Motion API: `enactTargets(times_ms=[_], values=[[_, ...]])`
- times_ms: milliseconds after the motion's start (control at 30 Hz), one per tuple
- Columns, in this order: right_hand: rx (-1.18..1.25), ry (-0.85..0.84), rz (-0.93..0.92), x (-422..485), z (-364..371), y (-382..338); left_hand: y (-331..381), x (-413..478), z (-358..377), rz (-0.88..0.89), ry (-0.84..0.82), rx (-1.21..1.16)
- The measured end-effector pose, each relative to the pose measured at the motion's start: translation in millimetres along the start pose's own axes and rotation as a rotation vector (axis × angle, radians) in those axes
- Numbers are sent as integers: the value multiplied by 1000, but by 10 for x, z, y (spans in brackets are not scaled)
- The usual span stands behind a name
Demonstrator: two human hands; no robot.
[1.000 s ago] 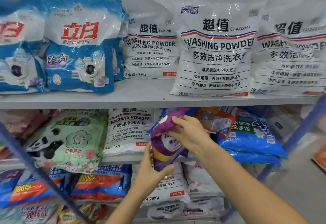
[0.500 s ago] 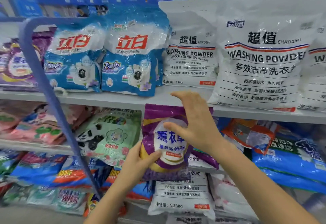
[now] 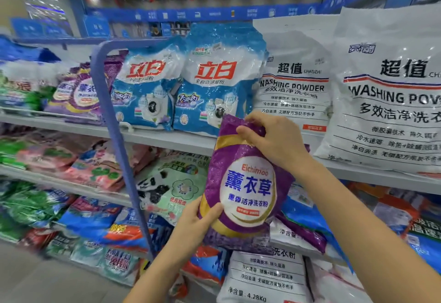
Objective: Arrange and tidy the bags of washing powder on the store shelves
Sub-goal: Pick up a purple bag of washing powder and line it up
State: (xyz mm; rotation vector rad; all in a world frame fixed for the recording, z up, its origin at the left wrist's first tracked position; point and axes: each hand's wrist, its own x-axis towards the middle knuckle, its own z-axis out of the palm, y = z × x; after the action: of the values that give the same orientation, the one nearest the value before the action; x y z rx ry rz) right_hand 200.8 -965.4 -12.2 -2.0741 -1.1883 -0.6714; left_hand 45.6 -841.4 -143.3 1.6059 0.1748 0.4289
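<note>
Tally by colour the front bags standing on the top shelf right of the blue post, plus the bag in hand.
Blue bags: 2
White bags: 2
Purple bag, held by left hand and right hand: 1
Total: 5

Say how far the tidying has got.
Done: blue bags and white bags stand lined up on the upper shelf. In hand: the right hand pinches the purple bag at its top, the left hand holds its lower edge, unshelved. Left: shelving it, perhaps beside matching purple bags; pink bags below lie jumbled.
</note>
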Motion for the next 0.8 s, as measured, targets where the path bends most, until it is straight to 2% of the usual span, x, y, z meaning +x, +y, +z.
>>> enactTargets(times_ms=[133, 267, 367, 533, 800], values=[[92, -14, 60, -143, -188, 311, -6, -77, -22, -58, 111, -126], [508, -125, 262, -233, -70, 396, 54, -124, -4, -54, 160, -161], [587, -67, 271, -176, 32, 361, 55, -176, 9, -55, 189, -121], [930, -103, 396, -65, 208, 292, 54, -259, -106, -34, 241, -66], [1232, -372, 583, -14, 733, -125, -44, -366, -637, -88, 434, -114]])
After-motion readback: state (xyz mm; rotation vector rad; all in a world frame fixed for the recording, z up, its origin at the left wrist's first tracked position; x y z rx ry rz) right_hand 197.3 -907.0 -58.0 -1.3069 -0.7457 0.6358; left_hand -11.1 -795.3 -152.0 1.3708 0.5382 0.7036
